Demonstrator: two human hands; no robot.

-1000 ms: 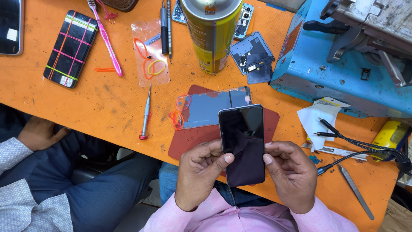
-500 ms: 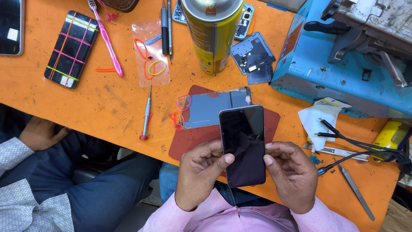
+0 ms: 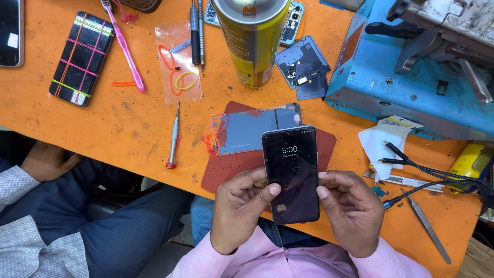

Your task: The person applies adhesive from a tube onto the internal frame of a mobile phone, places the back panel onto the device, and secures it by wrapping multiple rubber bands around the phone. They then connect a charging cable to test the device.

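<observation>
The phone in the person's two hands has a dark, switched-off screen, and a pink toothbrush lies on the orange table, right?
Not quite: the phone held by the left hand and right hand has its screen lit, as the head view shows. The pink toothbrush does lie on the orange table.

Orange bench (image 3: 128, 128): spray can (image 3: 252, 41), toothbrush (image 3: 123, 44), screwdriver (image 3: 174, 136), mat (image 3: 226, 172).

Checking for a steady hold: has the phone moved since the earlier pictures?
No. The phone sits at the same spot over the red mat, between both hands; only its screen has lit up.
</observation>
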